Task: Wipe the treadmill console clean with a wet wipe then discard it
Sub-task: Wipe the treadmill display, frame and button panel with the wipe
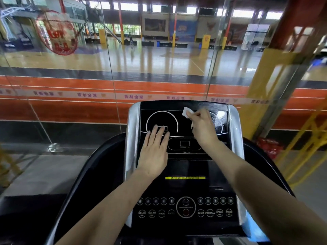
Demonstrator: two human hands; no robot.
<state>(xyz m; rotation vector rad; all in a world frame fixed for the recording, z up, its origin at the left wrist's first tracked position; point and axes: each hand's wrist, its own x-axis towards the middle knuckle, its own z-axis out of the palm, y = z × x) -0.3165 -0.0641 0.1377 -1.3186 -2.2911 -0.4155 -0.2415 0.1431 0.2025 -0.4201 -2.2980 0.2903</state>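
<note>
The black treadmill console (187, 167) with silver side rails fills the lower middle of the head view. My right hand (201, 126) grips a white wet wipe (186, 112) against the upper part of the display, near its top edge. Wet streaks shine on the display's right side (219, 121). My left hand (154, 147) lies flat, fingers straight, on the left part of the display over the round dial marking.
A glass wall (70, 103) stands just beyond the console, with a sports hall behind it. Rows of buttons (185, 207) run along the console's lower part. A blue packet (254, 227) lies at the console's lower right. Yellow railings (304, 138) stand to the right.
</note>
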